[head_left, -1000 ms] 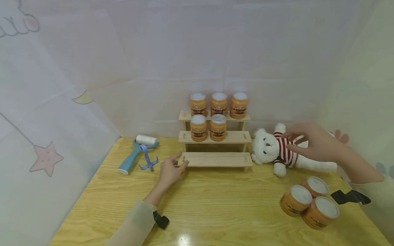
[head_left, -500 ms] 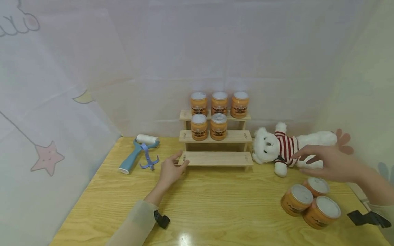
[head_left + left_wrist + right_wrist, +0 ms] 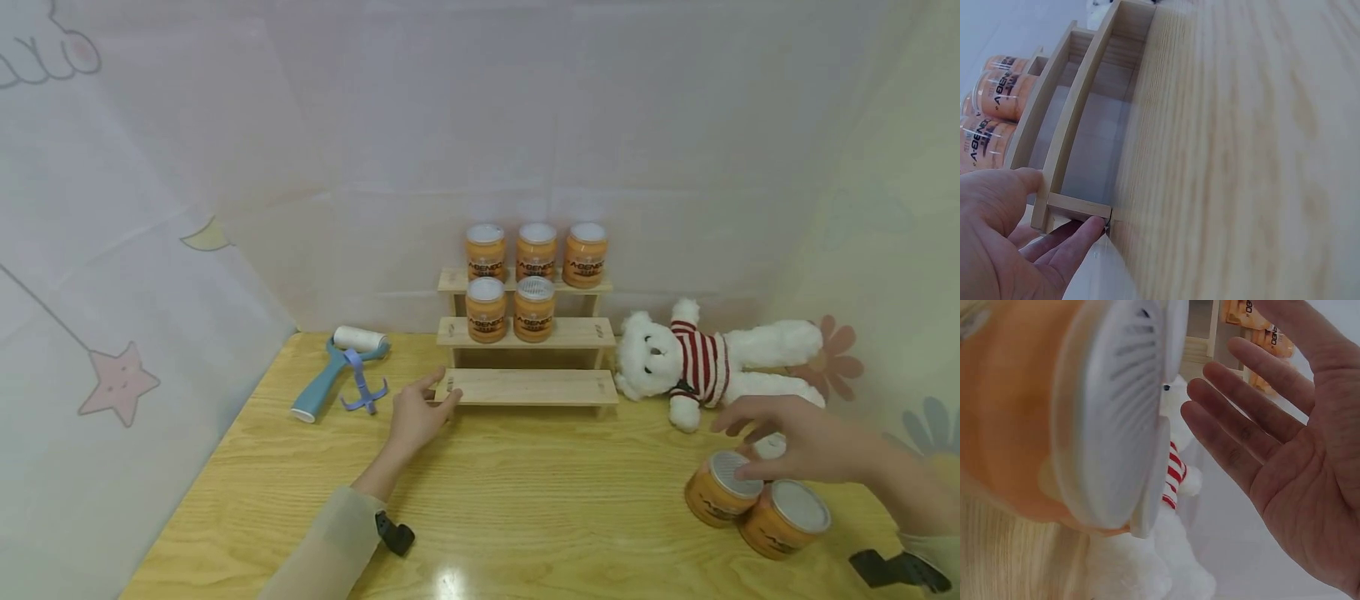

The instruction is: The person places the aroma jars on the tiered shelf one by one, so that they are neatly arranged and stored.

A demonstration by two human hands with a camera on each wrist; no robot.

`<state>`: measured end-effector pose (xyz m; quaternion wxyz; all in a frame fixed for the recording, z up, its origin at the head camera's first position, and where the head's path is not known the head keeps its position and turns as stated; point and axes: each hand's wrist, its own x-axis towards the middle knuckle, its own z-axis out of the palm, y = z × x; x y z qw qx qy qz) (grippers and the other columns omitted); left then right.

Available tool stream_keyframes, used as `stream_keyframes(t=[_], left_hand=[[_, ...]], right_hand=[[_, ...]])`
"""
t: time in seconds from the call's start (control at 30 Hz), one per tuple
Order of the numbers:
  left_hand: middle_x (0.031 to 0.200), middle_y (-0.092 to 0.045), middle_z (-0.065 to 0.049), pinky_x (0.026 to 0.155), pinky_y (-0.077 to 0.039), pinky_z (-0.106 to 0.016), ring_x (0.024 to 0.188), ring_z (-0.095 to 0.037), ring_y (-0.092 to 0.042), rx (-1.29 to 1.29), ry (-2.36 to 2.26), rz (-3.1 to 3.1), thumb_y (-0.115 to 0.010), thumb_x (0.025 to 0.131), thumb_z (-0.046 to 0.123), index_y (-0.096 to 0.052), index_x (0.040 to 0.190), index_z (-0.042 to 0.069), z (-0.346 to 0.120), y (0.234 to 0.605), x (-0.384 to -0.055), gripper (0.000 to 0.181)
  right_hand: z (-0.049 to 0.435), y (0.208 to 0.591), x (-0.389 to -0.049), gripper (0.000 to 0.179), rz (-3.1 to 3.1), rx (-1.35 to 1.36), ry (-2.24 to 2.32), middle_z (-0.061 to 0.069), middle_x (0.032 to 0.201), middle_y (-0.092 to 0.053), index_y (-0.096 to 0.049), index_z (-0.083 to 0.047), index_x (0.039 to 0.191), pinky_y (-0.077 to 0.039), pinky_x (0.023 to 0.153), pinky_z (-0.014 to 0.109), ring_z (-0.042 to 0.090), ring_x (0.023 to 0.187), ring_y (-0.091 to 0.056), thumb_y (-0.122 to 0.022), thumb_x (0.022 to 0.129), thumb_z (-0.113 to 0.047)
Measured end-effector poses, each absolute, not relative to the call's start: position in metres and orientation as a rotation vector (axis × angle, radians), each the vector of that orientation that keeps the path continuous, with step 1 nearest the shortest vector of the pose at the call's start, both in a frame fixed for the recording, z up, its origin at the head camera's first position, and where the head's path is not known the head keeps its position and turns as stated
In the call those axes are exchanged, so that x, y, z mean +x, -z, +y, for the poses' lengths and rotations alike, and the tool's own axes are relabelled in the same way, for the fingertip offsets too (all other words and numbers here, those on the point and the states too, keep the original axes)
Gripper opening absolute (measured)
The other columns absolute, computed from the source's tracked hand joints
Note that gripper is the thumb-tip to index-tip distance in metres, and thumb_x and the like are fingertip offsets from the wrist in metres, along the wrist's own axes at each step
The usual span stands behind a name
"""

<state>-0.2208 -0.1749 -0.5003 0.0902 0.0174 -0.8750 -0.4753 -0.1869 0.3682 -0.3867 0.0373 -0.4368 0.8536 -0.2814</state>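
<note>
A three-step wooden shelf [image 3: 528, 387] stands against the back cloth. My left hand [image 3: 416, 417] grips the left end of its lowest board; in the left wrist view the thumb lies on the board's edge and the fingers [image 3: 1079, 247] are at the end leg. Orange cans with pale lids stand on the upper two steps, such as this can [image 3: 534, 310]. My right hand [image 3: 802, 442] hovers over a cluster of three cans [image 3: 783, 521] at the right, its fingers spread in the right wrist view and holding nothing. It partly hides the rearmost can [image 3: 770, 447].
A white plush bear [image 3: 701, 367] in a striped shirt lies right of the shelf, behind the can cluster. To the left lie a blue-handled lint roller [image 3: 318, 387] and a purple hook-like stand [image 3: 362, 387]. Cloth walls border the wooden table [image 3: 525, 500].
My right hand has come down from over the plush bear to just above the can cluster. The left hand keeps its place at the shelf.
</note>
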Motion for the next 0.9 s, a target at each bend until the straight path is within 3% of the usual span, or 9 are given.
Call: stream_keyframes(t=[0.23,0.5,0.7,0.9], left_hand=[[0.155,-0.06,-0.013,0.095,-0.065,-0.051,0.122,-0.042,-0.072,0.058,1.406,-2.608,-0.078,0.099,0.037,-0.058,0.154,0.013,-0.175,0.502,-0.221,0.063],[0.156,-0.059,-0.015,0.092,-0.065,-0.051,0.122,-0.042,-0.072,0.055,1.405,-2.603,-0.078,0.099,0.036,-0.057,0.154,0.013,-0.175,0.503,-0.221,0.064],[0.155,-0.06,-0.015,0.091,-0.066,-0.05,0.123,-0.042,-0.071,0.062,1.39,-2.611,-0.078,0.099,0.037,-0.059,0.153,0.015,-0.176,0.501,-0.221,0.062],[0.155,-0.06,-0.015,0.09,-0.066,-0.051,0.123,-0.042,-0.071,0.064,1.386,-2.617,-0.078,0.099,0.037,-0.059,0.153,0.015,-0.175,0.5,-0.221,0.062]], right_hand=[[0.366,0.392,-0.184,0.05,2.588,-1.302,0.755,-0.016,0.119,-0.07,-0.066,-0.029,0.128,-0.062,0.076,0.025,0.002,0.104,-0.067,-0.092,0.085,-0.033],[0.355,0.388,-0.178,0.037,2.567,-1.236,0.638,-0.016,0.109,-0.069,-0.071,-0.031,0.119,-0.054,0.065,0.023,-0.007,0.073,-0.054,-0.09,0.087,-0.038],[0.35,0.386,-0.178,0.039,2.6,-1.191,0.557,-0.019,0.109,-0.07,-0.071,-0.033,0.115,-0.054,0.063,0.022,-0.007,0.089,-0.06,-0.092,0.084,-0.044],[0.348,0.385,-0.18,0.043,2.619,-1.272,0.541,-0.019,0.106,-0.068,-0.07,-0.031,0.113,-0.053,0.06,0.02,-0.007,0.086,-0.059,-0.096,0.079,-0.031]])
